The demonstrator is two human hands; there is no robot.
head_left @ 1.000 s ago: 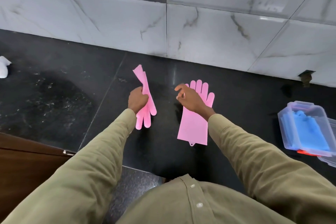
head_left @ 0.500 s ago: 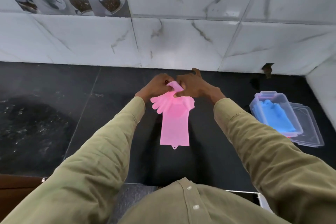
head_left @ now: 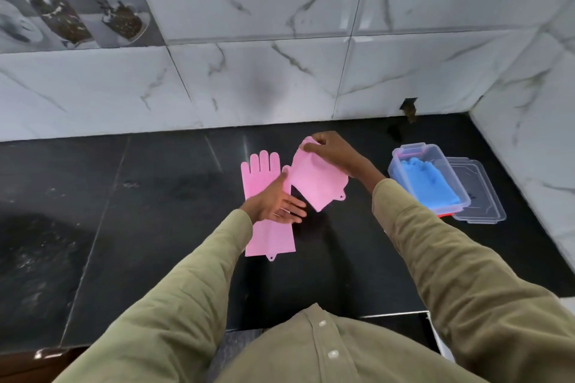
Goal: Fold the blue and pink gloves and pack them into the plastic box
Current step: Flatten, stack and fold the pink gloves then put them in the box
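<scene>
One pink glove (head_left: 260, 183) is laid flat on the black counter (head_left: 155, 196) and is pressed by the spread, straight-fingered left hand (head_left: 273, 205). A second pink glove (head_left: 314, 183) is pinched at its upper edge by the right hand (head_left: 334, 151). Blue gloves (head_left: 429, 182) are seen inside the plastic box (head_left: 401, 155), beside its lid (head_left: 482, 193).

Matt rubbery pink gloves (head_left: 264, 186) on a glossy black stone counter (head_left: 155, 196); clear plastic box (head_left: 404, 158).
</scene>
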